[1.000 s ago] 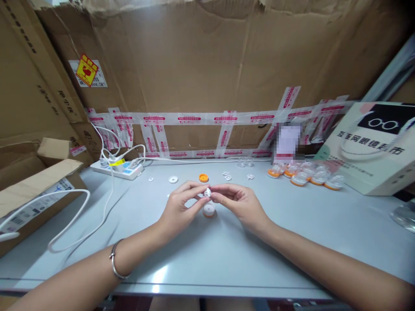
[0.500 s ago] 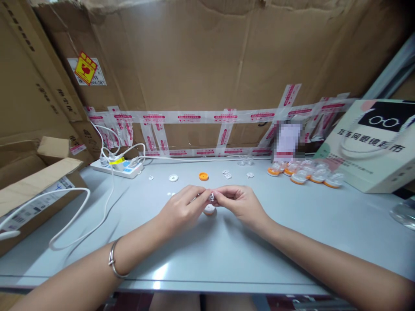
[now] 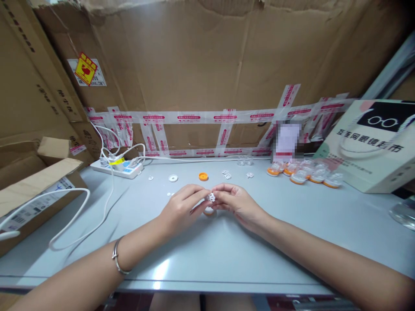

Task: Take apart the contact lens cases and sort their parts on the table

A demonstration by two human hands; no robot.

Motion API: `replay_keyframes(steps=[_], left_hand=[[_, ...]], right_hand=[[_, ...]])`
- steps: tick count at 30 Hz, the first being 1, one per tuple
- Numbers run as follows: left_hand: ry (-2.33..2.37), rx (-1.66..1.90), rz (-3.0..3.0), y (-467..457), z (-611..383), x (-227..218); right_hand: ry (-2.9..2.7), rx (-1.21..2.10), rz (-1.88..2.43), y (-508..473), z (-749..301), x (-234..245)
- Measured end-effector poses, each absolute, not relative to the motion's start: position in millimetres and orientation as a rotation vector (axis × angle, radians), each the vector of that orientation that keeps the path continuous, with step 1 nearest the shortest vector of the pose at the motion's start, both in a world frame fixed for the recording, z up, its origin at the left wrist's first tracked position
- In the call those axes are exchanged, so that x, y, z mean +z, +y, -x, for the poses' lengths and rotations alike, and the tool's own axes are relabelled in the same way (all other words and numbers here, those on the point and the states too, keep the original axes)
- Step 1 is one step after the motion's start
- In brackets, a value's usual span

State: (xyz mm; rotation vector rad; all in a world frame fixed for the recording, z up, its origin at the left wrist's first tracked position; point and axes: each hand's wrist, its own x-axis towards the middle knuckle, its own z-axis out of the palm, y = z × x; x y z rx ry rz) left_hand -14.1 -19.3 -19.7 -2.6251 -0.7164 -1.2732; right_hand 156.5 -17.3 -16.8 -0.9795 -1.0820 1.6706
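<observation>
My left hand (image 3: 181, 207) and my right hand (image 3: 238, 203) meet over the middle of the grey table (image 3: 207, 255). Together their fingertips pinch a small white plastic part (image 3: 212, 197). Just under the hands a round white and orange piece (image 3: 209, 211) lies on the table, partly hidden by my fingers. Farther back lie an orange disc (image 3: 203, 176), a white ring (image 3: 173, 178) and a few small white parts (image 3: 227, 175).
A row of several orange-based clear caps (image 3: 303, 175) sits at the back right beside a printed box (image 3: 372, 142). A white power strip (image 3: 118, 166) with cables lies back left near cardboard boxes (image 3: 32, 185). Taped cardboard (image 3: 207, 77) walls the rear.
Both hands dropped slightly closer to the table, then turned the white part a little between the fingertips. The round piece beneath is now more covered.
</observation>
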Motion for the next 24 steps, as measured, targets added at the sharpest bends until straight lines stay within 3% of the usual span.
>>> replay_keyframes(steps=[9, 11, 17, 24], left_hand=[[-0.56, -1.329, 2.527, -18.5, 15.3, -17.9], [-0.65, -1.46, 2.548, -17.9, 16.2, -14.7], [-1.395, -1.893, 2.733, -14.1, 16.7, -18.0], [-1.993, -2.187, 2.719, -14.8, 15.5, -13.9]], right_hand=[[-1.032, 1.758, 0.971, -12.4, -158.4, -22.1], [-1.108, 1.594, 1.027, -1.6, -165.0, -25.1], [-1.443, 0.669, 1.31, 45.9, -209.4, -31.7], [-1.531, 0.61, 1.434, 66.6, -219.6, -52.1]])
